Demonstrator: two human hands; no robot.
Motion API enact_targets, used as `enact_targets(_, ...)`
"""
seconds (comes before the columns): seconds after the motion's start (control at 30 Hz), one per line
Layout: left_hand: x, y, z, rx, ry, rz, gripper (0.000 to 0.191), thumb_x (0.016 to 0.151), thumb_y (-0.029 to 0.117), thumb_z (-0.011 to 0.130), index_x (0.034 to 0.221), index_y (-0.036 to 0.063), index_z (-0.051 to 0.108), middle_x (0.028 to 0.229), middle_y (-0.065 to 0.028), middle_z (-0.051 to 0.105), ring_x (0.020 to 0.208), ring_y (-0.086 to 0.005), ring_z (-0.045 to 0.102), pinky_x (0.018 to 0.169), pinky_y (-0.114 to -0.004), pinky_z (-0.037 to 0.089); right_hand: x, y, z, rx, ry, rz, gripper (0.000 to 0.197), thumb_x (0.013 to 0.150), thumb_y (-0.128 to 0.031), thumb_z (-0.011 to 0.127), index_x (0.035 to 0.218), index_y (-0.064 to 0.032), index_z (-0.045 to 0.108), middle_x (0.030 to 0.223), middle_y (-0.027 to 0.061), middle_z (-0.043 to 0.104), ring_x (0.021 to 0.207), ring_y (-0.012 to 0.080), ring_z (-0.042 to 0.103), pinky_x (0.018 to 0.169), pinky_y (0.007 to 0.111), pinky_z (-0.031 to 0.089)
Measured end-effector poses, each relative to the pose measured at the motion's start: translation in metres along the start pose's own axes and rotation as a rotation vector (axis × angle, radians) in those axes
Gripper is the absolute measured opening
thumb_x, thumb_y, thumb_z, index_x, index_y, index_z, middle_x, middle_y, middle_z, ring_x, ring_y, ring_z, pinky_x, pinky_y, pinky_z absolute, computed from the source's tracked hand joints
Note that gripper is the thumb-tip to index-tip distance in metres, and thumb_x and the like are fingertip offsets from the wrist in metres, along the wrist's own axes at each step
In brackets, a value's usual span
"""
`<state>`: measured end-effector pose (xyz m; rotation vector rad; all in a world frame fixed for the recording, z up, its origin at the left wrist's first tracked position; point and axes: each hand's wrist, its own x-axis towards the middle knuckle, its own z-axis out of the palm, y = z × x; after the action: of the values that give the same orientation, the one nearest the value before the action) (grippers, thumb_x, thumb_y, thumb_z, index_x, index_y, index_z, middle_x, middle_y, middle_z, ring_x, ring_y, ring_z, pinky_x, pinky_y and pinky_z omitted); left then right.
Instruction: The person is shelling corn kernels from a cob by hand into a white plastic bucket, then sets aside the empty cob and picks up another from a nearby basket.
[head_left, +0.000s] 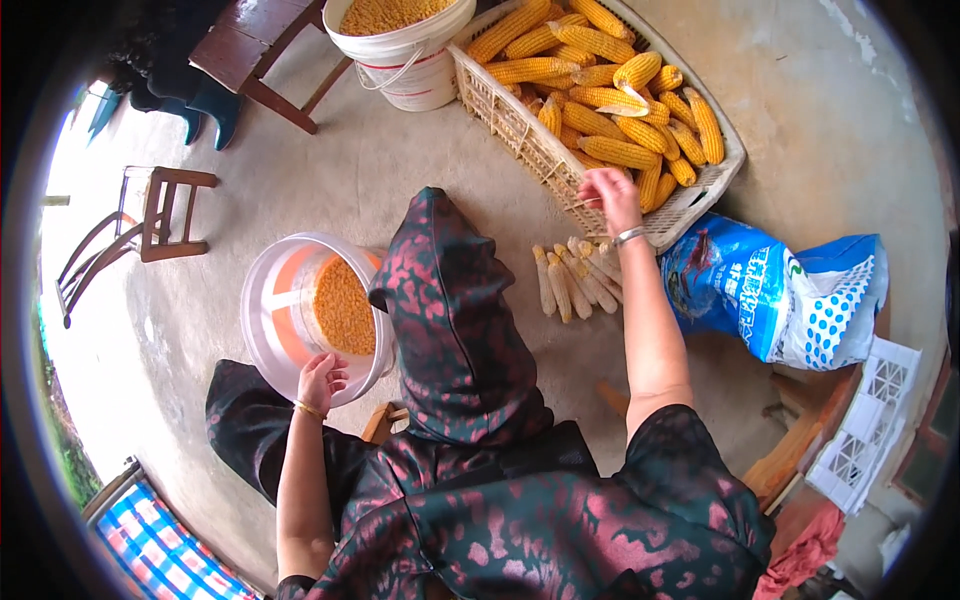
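Note:
My left hand is at the near rim of a white plastic bucket, its fingers loosely curled and nothing visible in them. Inside the bucket, at the bottom, lie loose yellow corn kernels. My right hand is over the near edge of a pale plastic crate, beside the corn. Its fingers are bent and somewhat apart, and no cob shows in them. Ears of yellow corn fill the crate. Below my right wrist, several stripped corncobs lie on the floor.
Another white bucket of kernels stands by the crate. A blue and white printed sack lies at right, near a white plastic rack. At left are a wooden chair, a wooden bench and a person's rubber boots.

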<state>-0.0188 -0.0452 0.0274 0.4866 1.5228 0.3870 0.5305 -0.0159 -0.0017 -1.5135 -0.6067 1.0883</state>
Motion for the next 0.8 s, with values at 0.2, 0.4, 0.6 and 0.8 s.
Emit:
enact_targets(0.2,0.001,0.000,0.001,0.010,0.001,-0.001,0.015,0.085,0.018,0.049,0.090,0.0052,0.053,0.078,-0.0055,0.058,0.057,-0.0124,0.054,0.050,-0.023,0.044,0.078,0.044,-0.033,-1.076,0.276,-0.123,0.027,0.075,-0.023,0.057,0.096,-0.0064,0.058,0.091,0.0109,0.061,0.088,0.0315,0.055,0.079,0.036,0.044)
enact_targets(0.4,0.000,-0.002,0.001,-0.001,0.024,-0.007,0.013,0.083,0.016,0.051,0.089,0.0050,0.053,0.077,-0.0063,0.058,0.057,-0.0131,0.054,0.049,-0.023,0.043,0.127,0.029,-0.019,-1.486,-0.020,-0.069,0.033,0.084,-0.014,0.039,0.117,-0.0115,0.043,0.128,0.0080,0.036,0.118,0.0274,0.034,0.095,0.040,0.035)
enact_targets(0.6,0.003,-0.008,-0.004,-0.012,0.019,0.021,0.014,0.082,0.016,0.051,0.089,0.0040,0.052,0.078,-0.0069,0.058,0.058,-0.0133,0.054,0.049,-0.023,0.043,0.124,0.029,-0.013,-1.952,-0.008,-0.165,0.026,0.083,-0.023,0.042,0.105,-0.0171,0.054,0.107,0.0112,0.045,0.104,0.0263,0.042,0.082,0.041,0.038)
enact_targets(0.8,-0.001,-0.007,-0.003,-0.048,0.014,0.043,0.015,0.082,0.016,0.052,0.090,0.0031,0.052,0.078,-0.0072,0.058,0.058,-0.0135,0.054,0.049,-0.023,0.043,0.099,0.022,-0.035,-1.582,0.175,-0.224,0.028,0.075,-0.018,0.056,0.101,-0.0127,0.048,0.104,0.0137,0.048,0.100,0.0310,0.046,0.079,0.040,0.042)
